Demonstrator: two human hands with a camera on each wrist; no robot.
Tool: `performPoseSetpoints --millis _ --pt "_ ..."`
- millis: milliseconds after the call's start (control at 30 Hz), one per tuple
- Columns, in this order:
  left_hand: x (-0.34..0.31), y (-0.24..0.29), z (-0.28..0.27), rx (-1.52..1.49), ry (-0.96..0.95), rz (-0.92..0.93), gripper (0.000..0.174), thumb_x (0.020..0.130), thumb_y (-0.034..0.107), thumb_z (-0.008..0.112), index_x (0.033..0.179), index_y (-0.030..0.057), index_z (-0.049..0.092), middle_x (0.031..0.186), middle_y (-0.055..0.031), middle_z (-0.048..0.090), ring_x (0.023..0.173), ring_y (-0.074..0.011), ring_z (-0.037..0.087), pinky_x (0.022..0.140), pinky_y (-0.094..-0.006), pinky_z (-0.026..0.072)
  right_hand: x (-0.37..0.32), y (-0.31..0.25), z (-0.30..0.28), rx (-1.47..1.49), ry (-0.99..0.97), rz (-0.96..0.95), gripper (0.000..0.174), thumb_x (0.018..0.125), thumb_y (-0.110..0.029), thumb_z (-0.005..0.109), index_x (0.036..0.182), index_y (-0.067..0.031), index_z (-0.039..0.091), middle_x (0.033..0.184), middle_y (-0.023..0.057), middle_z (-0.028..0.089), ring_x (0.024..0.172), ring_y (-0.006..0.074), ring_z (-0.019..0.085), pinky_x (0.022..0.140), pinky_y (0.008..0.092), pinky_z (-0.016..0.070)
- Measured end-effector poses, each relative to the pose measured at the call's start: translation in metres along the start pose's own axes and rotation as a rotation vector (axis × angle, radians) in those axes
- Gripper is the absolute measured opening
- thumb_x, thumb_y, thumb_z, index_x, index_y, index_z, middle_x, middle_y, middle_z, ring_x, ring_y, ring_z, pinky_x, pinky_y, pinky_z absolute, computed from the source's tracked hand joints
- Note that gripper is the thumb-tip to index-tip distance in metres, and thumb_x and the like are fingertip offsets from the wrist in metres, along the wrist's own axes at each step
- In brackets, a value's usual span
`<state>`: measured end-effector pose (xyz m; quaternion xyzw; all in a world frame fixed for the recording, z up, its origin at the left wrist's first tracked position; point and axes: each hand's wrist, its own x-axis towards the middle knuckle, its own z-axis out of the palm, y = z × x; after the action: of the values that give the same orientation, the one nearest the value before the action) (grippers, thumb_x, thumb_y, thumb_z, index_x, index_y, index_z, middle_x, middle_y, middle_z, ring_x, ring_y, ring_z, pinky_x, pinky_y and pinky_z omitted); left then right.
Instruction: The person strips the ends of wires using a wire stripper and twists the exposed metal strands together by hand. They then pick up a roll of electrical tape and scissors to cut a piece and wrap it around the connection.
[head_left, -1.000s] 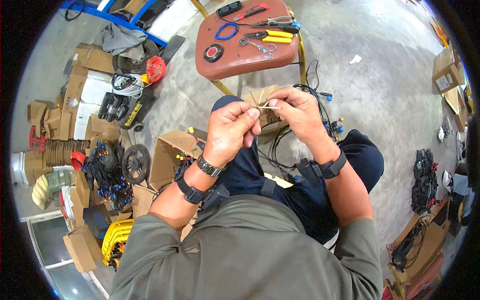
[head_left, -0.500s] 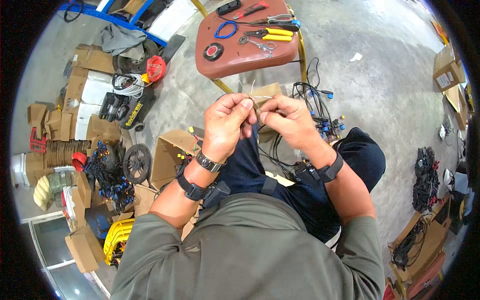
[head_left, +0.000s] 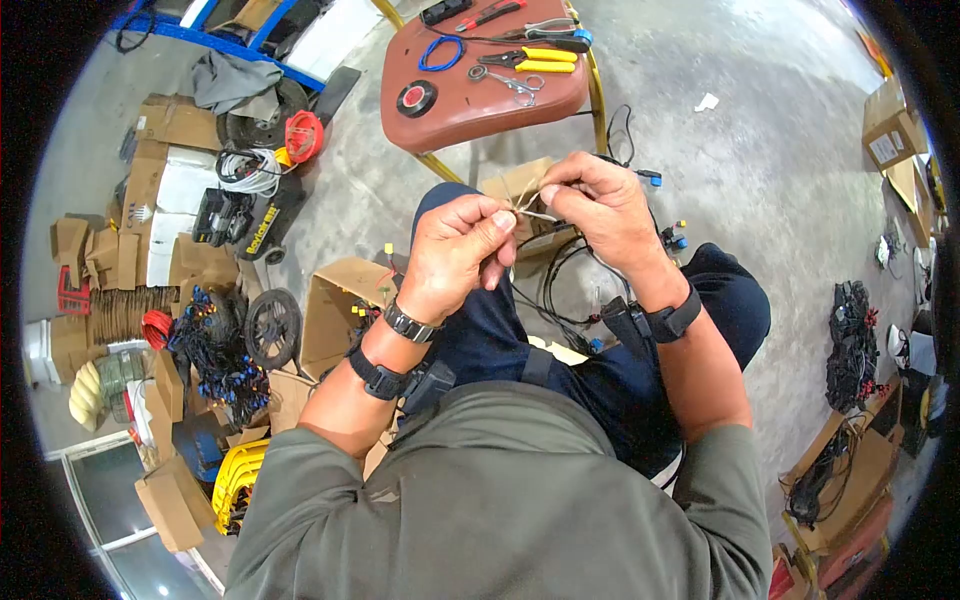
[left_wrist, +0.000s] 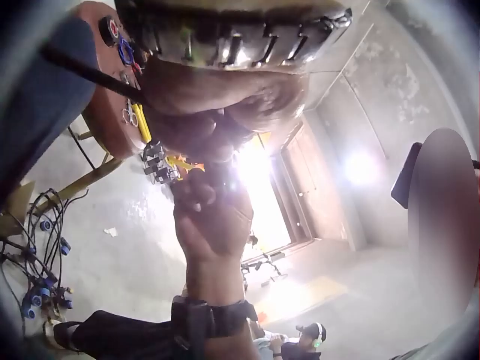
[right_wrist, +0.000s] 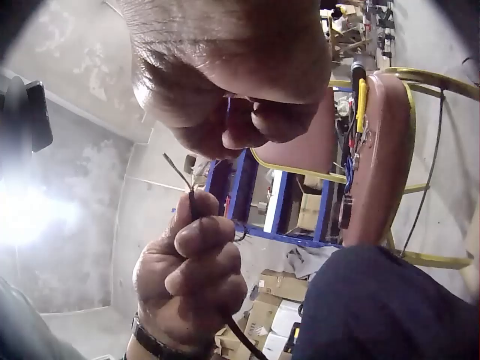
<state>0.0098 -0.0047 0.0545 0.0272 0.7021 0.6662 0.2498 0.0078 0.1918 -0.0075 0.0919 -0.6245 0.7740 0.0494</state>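
My left hand [head_left: 455, 250] grips a dark cable [right_wrist: 241, 335] near its end, thumb against the fingers. Several thin, light-coloured wires [right_wrist: 177, 171] fan out of the cable's end, past the thumb and fingertip. Facing it at the right, my right hand [head_left: 602, 212] pinches at the thin strands [head_left: 530, 208] between thumb and forefinger, its other fingers curled. In the left wrist view the right hand [left_wrist: 214, 225] shows below the left hand [left_wrist: 202, 105]; the wires there are lost in shadow and glare.
Ahead stands a brown padded chair [head_left: 480, 115] bearing yellow-handled pliers [head_left: 545, 60], scissors [head_left: 515, 85], a roll of tape [head_left: 416, 98] and a blue wire loop [head_left: 440, 53]. Black cables [head_left: 560, 290] lie on the floor between the legs. An open carton [head_left: 335, 310] stands at the left.
The right hand first dipped in close beside the left fingertips, then rose and drew slightly away, with strands now stretched between the hands. My left hand keeps its grip on the cable.
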Motion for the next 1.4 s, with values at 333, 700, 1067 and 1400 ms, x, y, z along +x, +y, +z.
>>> performPoseSetpoints --millis 333,700,1067,1400 --pt "0.010 -0.005 -0.004 -0.114 0.120 0.116 0.016 0.097 0.019 0.061 0.101 0.0031 0.063 0.068 -0.0034 0.063 0.046 -0.0079 0.052 0.040 -0.0199 0.0359 -0.016 0.004 0.026 0.091 -0.177 0.140 0.011 0.087 -0.011 0.065 0.091 -0.0008 0.064 0.078 -0.0011 0.061 0.070 0.0051 0.054 0.062 0.0233 0.0459" --pt "0.005 -0.002 -0.002 -0.057 -0.006 0.007 0.015 0.097 0.019 0.061 0.099 0.0042 0.063 0.066 -0.0051 0.062 0.042 -0.0086 0.047 0.036 -0.0193 0.0306 -0.003 0.011 0.011 0.012 -0.015 -0.048 0.011 0.086 -0.007 0.069 0.094 -0.0005 0.067 0.085 0.0043 0.065 0.073 0.0104 0.059 0.067 0.0259 0.0490" --pt "0.014 -0.010 -0.002 -0.079 0.161 0.162 0.013 0.096 0.017 0.062 0.097 0.0042 0.063 0.069 -0.0040 0.062 0.046 -0.0091 0.049 0.039 -0.0201 0.0340 -0.015 0.006 0.028 0.001 -0.047 -0.035 0.010 0.086 -0.004 0.069 0.094 0.0006 0.068 0.081 0.0036 0.065 0.073 0.0071 0.060 0.065 0.0239 0.0489" --pt "0.004 -0.008 -0.006 -0.091 -0.049 0.021 0.017 0.097 0.020 0.061 0.098 0.0033 0.064 0.068 -0.0049 0.061 0.043 -0.0090 0.046 0.038 -0.0203 0.0306 -0.003 0.005 0.010 -0.152 0.027 -0.151 0.010 0.083 -0.007 0.069 0.090 0.0000 0.068 0.077 0.0055 0.063 0.067 0.0102 0.059 0.062 0.0255 0.0473"
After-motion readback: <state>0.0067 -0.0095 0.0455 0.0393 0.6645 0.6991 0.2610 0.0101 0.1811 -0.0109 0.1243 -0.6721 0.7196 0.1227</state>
